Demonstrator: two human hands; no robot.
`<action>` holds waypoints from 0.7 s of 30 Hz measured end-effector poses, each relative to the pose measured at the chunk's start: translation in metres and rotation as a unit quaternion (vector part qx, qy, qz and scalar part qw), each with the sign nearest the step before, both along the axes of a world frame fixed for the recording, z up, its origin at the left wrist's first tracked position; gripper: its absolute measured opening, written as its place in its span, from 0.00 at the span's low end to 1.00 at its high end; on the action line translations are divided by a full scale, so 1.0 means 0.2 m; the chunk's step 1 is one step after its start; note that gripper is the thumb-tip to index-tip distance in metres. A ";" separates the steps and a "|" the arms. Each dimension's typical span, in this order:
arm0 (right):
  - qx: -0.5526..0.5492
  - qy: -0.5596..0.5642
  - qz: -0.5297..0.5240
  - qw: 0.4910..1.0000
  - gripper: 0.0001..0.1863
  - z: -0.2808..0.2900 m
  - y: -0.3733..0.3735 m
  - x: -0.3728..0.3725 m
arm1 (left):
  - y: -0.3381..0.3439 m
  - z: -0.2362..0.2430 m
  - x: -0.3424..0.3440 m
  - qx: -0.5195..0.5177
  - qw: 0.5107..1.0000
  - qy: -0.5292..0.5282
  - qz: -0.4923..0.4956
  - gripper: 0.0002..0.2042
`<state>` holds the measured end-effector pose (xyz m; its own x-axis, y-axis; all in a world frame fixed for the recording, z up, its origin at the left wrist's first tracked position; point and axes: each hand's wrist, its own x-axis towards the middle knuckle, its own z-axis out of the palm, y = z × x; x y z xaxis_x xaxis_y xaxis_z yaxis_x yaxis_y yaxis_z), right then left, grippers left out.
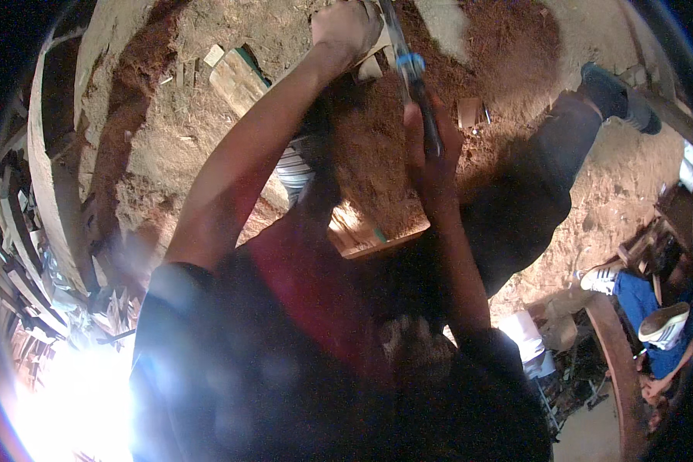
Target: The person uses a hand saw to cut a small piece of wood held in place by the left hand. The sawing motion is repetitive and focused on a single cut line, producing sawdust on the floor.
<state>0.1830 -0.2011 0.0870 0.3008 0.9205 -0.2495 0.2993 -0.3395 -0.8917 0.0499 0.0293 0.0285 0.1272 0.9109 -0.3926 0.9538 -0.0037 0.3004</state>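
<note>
My right hand (435, 146) is wrapped round the dark handle of a long, narrow-bladed tool (412, 68) that looks like a saw. It has a blue fitting above the handle, and its grey blade runs up past the top edge. At the top, my left hand (348, 29) is closed, knuckles up, just left of the blade. What its fingers grip is hidden. A pale piece of wood (371, 68) shows just below that hand, beside the blade. My left forearm passes over a thick wooden block (237, 81) with a dark green edge.
Brown dust covers the ground (516, 46). Wood scraps (470, 112) lie on it. My outstretched leg ends in a sandal (622, 98) at upper right. Another person's shoes (664, 323) and a curved timber (616, 362) are at lower right. Stacked wood (31, 262) fills the left.
</note>
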 end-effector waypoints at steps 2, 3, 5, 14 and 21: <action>0.059 -0.008 -0.006 0.998 0.18 -0.01 0.16 -0.01 | 0.02 0.02 0.01 -0.019 1.000 -0.016 0.000 0.23; 0.090 -0.011 -0.009 0.996 0.18 -0.01 0.22 -0.02 | 0.02 0.02 0.02 -0.004 1.000 -0.002 -0.013 0.23; 0.111 -0.024 0.005 0.994 0.16 -0.02 0.24 -0.03 | 0.00 0.02 0.02 0.025 0.999 0.028 -0.030 0.23; 0.065 -0.015 0.019 0.998 0.13 -0.04 0.18 -0.04 | 0.05 -0.04 0.04 0.033 0.999 0.009 -0.018 0.23; 0.023 0.008 -0.013 1.000 0.14 0.04 0.07 -0.06 | 0.04 -0.06 0.02 0.024 1.000 0.010 0.005 0.23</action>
<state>0.1709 -0.1880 0.0960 0.3205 0.9232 -0.2121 0.2762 -0.3053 -0.9113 0.0531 0.0377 0.0174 0.1111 0.9296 -0.3514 0.9599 -0.0087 0.2803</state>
